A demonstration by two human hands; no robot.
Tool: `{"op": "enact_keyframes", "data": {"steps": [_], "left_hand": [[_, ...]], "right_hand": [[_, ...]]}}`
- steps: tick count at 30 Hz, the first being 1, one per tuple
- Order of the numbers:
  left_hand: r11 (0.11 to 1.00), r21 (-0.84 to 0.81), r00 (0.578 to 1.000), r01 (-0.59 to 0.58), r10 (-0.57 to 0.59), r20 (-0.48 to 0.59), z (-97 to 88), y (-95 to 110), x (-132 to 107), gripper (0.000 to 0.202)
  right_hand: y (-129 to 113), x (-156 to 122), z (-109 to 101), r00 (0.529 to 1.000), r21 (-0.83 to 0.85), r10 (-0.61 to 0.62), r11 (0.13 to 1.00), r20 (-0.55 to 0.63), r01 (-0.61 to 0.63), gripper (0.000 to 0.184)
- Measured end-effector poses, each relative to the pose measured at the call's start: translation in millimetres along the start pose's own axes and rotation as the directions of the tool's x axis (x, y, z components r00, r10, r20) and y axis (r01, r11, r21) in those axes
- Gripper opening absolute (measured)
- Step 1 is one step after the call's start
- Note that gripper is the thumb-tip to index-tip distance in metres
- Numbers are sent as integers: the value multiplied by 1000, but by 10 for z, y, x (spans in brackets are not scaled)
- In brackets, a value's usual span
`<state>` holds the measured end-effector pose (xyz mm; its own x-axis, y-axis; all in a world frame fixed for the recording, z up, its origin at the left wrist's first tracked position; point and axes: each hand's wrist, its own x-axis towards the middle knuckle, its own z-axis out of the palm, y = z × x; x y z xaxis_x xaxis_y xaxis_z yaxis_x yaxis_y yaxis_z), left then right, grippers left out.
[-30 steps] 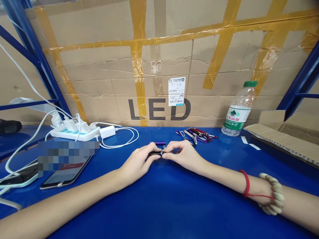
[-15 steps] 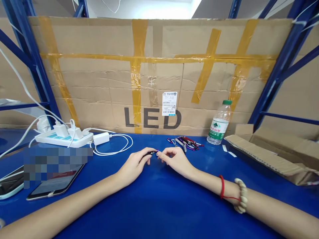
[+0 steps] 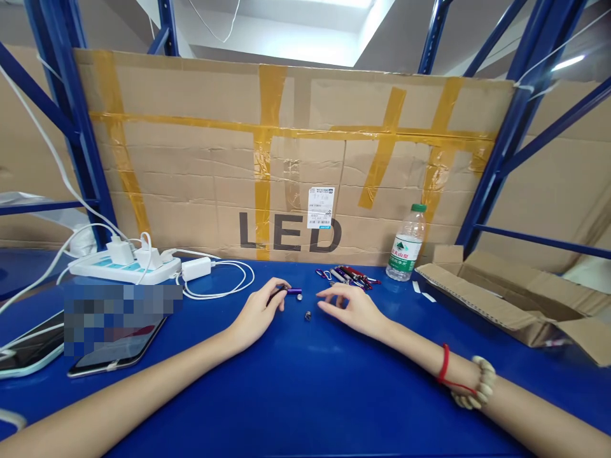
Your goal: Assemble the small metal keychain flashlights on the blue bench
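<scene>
My left hand (image 3: 260,312) is closed round a slim purple metal tube (image 3: 294,291), whose end sticks out to the right past the fingertips. Just below that end lies a small round silver piece (image 3: 299,297). A second small dark, silvery piece (image 3: 308,315) rests on the blue table between my hands; both are too small to name. My right hand (image 3: 353,308), fingers apart and nothing in them, hovers or rests right of these pieces. Behind it is a pile of slim coloured metal tubes with clips (image 3: 353,275), partly hidden by the hand.
A water bottle (image 3: 407,245) stands at the back right beside an open cardboard box (image 3: 506,305). On the left are a white power strip (image 3: 162,272) with cables, a white adapter (image 3: 196,268) and a tablet-like device (image 3: 119,350). A large cardboard sheet (image 3: 200,184) closes off the back.
My right hand has let go near the purple tube, moved right and opened. Two small silvery pieces now show on the table between my hands. The camera view has shifted slightly.
</scene>
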<state>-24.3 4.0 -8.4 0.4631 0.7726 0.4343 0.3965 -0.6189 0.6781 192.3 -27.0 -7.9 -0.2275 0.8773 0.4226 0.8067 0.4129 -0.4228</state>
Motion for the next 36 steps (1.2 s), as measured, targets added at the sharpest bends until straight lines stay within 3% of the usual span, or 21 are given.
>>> {"op": "enact_keyframes", "data": {"steps": [5, 9, 17, 23, 28, 32, 36], "left_hand": [[998, -36, 996, -45, 48, 73, 4, 42, -16, 17], [997, -18, 992, -78, 79, 103, 10, 70, -28, 17], [998, 67, 998, -6, 2, 58, 16, 50, -46, 16], [994, 103, 998, 30, -36, 58, 18, 61, -62, 16], [989, 129, 996, 66, -74, 57, 35, 67, -49, 17], [986, 144, 994, 88, -97, 57, 40, 56, -42, 17], [982, 162, 992, 94, -107, 72, 45, 40, -39, 16]], "right_hand": [[-195, 1, 68, 982, -3, -131, 991, 134, 133, 25], [-206, 56, 143, 980, 6, -160, 987, 116, 161, 21], [-239, 293, 408, 981, 99, -175, 981, 84, 167, 16], [-230, 343, 415, 992, 273, -85, 960, 96, 56, 17], [-152, 372, 418, 974, 598, -3, 790, 226, -136, 25], [-125, 397, 402, 953, 678, 73, 687, 296, -263, 33], [-108, 402, 377, 952, 674, 83, 688, 294, -269, 41]]}}
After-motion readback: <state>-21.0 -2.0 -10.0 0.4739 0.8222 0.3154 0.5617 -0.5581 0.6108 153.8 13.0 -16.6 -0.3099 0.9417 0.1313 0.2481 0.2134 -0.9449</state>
